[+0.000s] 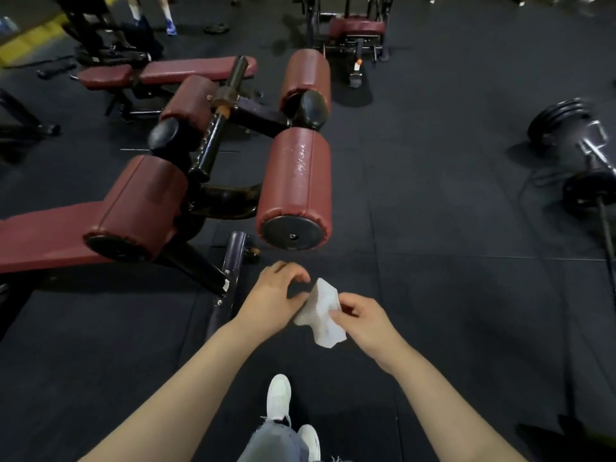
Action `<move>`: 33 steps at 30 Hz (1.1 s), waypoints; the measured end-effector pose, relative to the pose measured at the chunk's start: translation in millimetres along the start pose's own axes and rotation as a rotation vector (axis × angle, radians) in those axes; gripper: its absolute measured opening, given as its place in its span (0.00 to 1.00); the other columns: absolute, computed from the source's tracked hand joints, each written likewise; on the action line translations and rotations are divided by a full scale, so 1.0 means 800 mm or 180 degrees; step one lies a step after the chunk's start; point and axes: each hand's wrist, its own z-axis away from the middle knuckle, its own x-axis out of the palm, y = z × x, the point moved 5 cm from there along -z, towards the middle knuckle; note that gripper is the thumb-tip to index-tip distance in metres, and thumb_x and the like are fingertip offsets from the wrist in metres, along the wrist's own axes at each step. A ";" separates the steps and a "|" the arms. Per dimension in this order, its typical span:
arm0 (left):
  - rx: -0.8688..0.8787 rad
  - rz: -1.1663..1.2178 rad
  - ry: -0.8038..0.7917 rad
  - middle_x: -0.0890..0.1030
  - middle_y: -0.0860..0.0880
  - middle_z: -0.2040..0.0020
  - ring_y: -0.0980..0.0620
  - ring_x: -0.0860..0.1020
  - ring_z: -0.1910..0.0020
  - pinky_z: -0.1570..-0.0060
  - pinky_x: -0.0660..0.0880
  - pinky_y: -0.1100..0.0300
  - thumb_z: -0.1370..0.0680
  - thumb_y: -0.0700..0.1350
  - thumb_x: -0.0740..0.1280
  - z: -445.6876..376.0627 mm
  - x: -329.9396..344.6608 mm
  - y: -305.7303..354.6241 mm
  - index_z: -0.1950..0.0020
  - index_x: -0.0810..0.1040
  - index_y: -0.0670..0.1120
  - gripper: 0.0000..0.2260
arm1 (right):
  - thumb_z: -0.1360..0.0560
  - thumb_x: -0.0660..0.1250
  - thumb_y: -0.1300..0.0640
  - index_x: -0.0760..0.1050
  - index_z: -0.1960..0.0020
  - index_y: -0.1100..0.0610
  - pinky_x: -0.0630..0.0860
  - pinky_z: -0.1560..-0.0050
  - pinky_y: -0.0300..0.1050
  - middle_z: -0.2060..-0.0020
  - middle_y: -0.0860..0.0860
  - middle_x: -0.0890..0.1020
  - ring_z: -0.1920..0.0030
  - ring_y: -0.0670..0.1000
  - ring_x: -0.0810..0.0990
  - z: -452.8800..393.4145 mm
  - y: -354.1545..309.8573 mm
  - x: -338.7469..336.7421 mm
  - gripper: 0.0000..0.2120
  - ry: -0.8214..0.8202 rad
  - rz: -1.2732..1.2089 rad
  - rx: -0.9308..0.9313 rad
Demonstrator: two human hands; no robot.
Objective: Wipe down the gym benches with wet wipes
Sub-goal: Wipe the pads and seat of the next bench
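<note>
Both hands pinched wet wipe [320,313]: left hand [273,295], right hand [361,316]. Crumpled wipe risked patchy cleaning on roller pad [296,181] at 12 o'clock.

Dim overhead lighting, wet glare on nearest roller pad [297,176], soft shadows on dark floor [433,228], fisheye bending and motion blur toward edges.

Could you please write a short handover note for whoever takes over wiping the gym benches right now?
Left hand and right hand both pinch the white wet wipe, held in the air between them, above the floor.
The nearest roller pad shows wet streaks, so it looks wiped.
Left, by my guess: the other three roller pads, the bench seat and the flat bench behind; I see no moisture on them.
</note>
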 end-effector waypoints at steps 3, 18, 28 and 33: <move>-0.0099 0.0556 -0.0480 0.80 0.58 0.51 0.61 0.78 0.50 0.48 0.74 0.63 0.21 0.46 0.67 0.003 0.017 0.010 0.47 0.80 0.54 0.05 | 0.26 0.67 0.61 0.75 0.60 0.59 0.70 0.63 0.47 0.67 0.48 0.76 0.66 0.49 0.73 0.000 0.001 -0.010 0.04 0.0177 -0.0077 -0.0011; -0.0223 0.1248 -0.0636 0.82 0.56 0.51 0.58 0.80 0.50 0.45 0.77 0.57 0.22 0.43 0.69 -0.001 0.030 0.027 0.48 0.82 0.55 0.07 | 0.25 0.71 0.50 0.76 0.41 0.48 0.77 0.48 0.39 0.47 0.44 0.81 0.46 0.44 0.80 -0.003 0.004 -0.022 0.13 0.0269 -0.0205 0.0220; -0.0271 0.0444 -0.0511 0.78 0.59 0.47 0.61 0.77 0.48 0.49 0.73 0.70 0.23 0.45 0.69 -0.007 -0.002 0.036 0.37 0.74 0.54 0.15 | 0.25 0.69 0.57 0.72 0.60 0.57 0.68 0.63 0.44 0.66 0.49 0.74 0.64 0.48 0.71 -0.012 -0.014 -0.059 0.09 0.0764 -0.0189 0.0088; -0.0096 0.0132 -0.0926 0.80 0.60 0.48 0.63 0.78 0.49 0.44 0.76 0.63 0.21 0.51 0.66 0.000 -0.045 0.052 0.40 0.76 0.58 0.10 | 0.25 0.70 0.57 0.76 0.53 0.49 0.75 0.54 0.42 0.59 0.47 0.82 0.59 0.45 0.79 -0.033 -0.071 -0.096 0.04 0.1238 0.0050 -0.0183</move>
